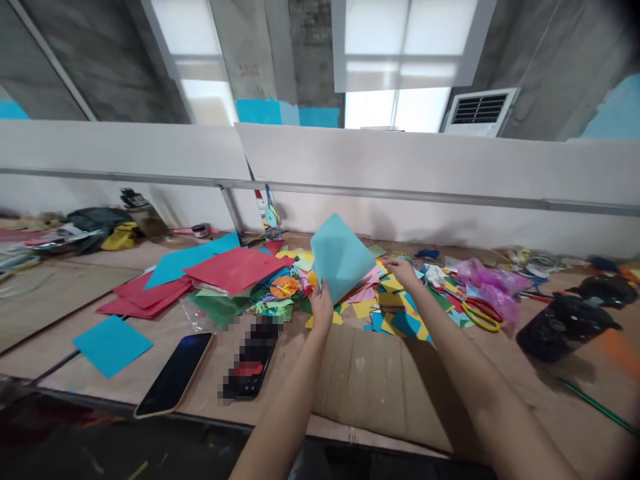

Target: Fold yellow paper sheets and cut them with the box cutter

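Forearms (290, 400) fill the six o'clock side, and the left hand (323, 305) has its fingers pinched on the lower edge of a pale-blue sheet (342, 257), at one o'clock from it! Looks light, bendy, easily creased: edges or corners suit best. Right hand (404, 273), two o'clock from the left, fingers part-curled near yellow scraps (391, 285), hold unclear.

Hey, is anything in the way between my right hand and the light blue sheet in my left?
Nothing visible stands between your right hand and the light blue sheet, only an open gap off the sheet's right corner. The loose paper scraps appear to lie below it.
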`<move>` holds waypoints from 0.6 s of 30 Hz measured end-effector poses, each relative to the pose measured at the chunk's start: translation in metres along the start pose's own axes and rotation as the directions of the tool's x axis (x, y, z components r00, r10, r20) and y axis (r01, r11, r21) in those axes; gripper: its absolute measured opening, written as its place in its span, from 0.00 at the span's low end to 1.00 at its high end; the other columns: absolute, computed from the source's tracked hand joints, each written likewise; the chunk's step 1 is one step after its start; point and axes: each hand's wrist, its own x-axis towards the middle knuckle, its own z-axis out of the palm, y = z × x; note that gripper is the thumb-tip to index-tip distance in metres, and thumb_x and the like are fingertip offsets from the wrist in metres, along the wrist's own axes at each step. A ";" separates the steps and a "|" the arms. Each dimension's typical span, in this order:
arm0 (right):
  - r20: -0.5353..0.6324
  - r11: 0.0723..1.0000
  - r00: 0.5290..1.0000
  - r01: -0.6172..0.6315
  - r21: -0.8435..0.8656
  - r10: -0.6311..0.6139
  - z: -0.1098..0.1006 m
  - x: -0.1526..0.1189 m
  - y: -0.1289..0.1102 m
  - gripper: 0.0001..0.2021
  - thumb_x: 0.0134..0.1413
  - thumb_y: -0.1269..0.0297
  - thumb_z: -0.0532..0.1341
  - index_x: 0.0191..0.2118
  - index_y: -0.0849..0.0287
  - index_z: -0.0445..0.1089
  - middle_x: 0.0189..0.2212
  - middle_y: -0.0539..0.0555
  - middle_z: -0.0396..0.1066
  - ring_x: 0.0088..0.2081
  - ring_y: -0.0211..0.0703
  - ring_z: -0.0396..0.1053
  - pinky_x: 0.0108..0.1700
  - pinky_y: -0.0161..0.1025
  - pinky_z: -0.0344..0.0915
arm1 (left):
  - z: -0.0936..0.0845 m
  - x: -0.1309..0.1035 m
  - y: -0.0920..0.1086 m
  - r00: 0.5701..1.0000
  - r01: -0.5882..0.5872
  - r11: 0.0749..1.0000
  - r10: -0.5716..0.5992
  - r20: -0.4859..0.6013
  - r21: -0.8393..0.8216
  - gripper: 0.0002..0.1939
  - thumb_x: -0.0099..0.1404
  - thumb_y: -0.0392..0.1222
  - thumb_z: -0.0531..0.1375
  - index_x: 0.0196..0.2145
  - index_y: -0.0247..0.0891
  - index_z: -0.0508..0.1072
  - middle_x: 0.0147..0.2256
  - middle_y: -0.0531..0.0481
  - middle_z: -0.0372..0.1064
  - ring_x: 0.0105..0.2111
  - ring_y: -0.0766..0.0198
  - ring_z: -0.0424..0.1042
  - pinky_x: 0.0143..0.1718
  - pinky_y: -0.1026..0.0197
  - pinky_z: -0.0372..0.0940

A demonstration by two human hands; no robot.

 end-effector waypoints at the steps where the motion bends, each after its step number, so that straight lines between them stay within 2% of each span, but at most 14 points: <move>1: -0.006 0.999 1.000 -0.027 -0.045 0.026 0.005 0.007 0.013 0.17 0.68 0.56 0.65 0.56 0.60 0.72 0.53 0.58 0.74 0.49 0.48 0.75 0.50 0.50 0.75 | -0.003 0.003 -0.005 1.000 0.013 1.000 -0.013 -0.026 0.003 0.21 0.75 0.55 0.61 0.53 0.34 0.76 0.56 0.38 0.75 0.60 0.49 0.72 0.65 0.39 0.61; 5: -0.010 0.975 0.995 -0.102 -0.197 0.102 0.020 0.033 0.051 0.17 0.68 0.57 0.64 0.57 0.59 0.71 0.55 0.58 0.72 0.51 0.49 0.74 0.51 0.52 0.75 | -0.013 0.012 -0.015 0.993 0.070 0.997 -0.071 -0.098 -0.015 0.27 0.75 0.59 0.58 0.55 0.32 0.75 0.59 0.34 0.74 0.62 0.50 0.71 0.66 0.52 0.61; 7: -0.004 0.958 0.992 -0.123 -0.259 0.126 0.023 0.044 0.062 0.17 0.69 0.57 0.64 0.57 0.58 0.71 0.56 0.59 0.72 0.51 0.49 0.74 0.52 0.52 0.75 | -0.015 0.015 -0.017 0.989 0.083 0.996 -0.084 -0.124 -0.019 0.29 0.75 0.60 0.57 0.58 0.32 0.74 0.61 0.34 0.72 0.61 0.51 0.71 0.65 0.55 0.63; 12: 0.046 0.918 0.981 -0.158 -0.365 0.187 0.023 0.064 0.075 0.16 0.69 0.57 0.64 0.56 0.58 0.72 0.55 0.58 0.72 0.51 0.49 0.74 0.52 0.51 0.75 | -0.018 0.013 -0.019 0.980 0.108 0.994 -0.106 -0.168 0.006 0.29 0.74 0.59 0.57 0.57 0.31 0.74 0.62 0.33 0.71 0.62 0.49 0.71 0.66 0.53 0.62; 18: 0.070 0.898 0.965 -0.205 -0.389 0.251 0.024 0.067 0.080 0.16 0.69 0.57 0.65 0.55 0.61 0.72 0.50 0.57 0.74 0.45 0.45 0.76 0.46 0.47 0.77 | -0.019 0.008 -0.017 0.979 0.127 0.991 -0.117 -0.165 0.050 0.23 0.74 0.56 0.58 0.53 0.34 0.77 0.59 0.35 0.74 0.61 0.48 0.71 0.67 0.51 0.60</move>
